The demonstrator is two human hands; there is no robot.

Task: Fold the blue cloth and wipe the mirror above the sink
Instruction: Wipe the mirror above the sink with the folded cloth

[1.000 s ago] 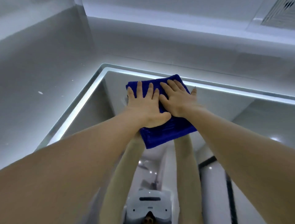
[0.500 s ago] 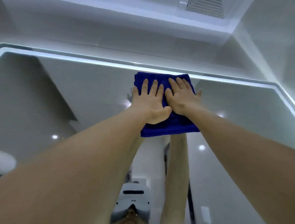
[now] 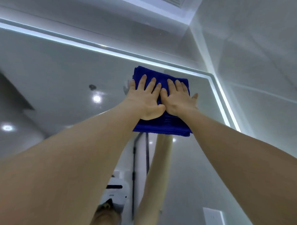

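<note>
Pressed flat with straight fingers, the left hand [image 3: 144, 100] and the right hand [image 3: 178, 100] are laid side by side on the folded dark-blue terry cloth [image 3: 160, 126]; neither hand is curled round it. The 2 hands touch each other at the middle of the cloth. The cloth is held flat against the large wall mirror [image 3: 64, 72], close to the mirror's far right corner and just below the bright white light strip [image 3: 96, 48] that frames the glass. 1 finger of the right hand juts past the cloth's right edge, and the outermost finger of the left hand is seen at its left edge. Below the cloth, 2 reflected forearms are seen in the glass, with a white head-worn camera unit [image 3: 117, 192] reflected at the near edge. Round ceiling spotlights [image 3: 96, 98] are mirrored to the left. A slatted ceiling vent [image 3: 173, 1] is partly seen at the far edge, above the grey tiled wall [image 3: 257, 64] on the right.
</note>
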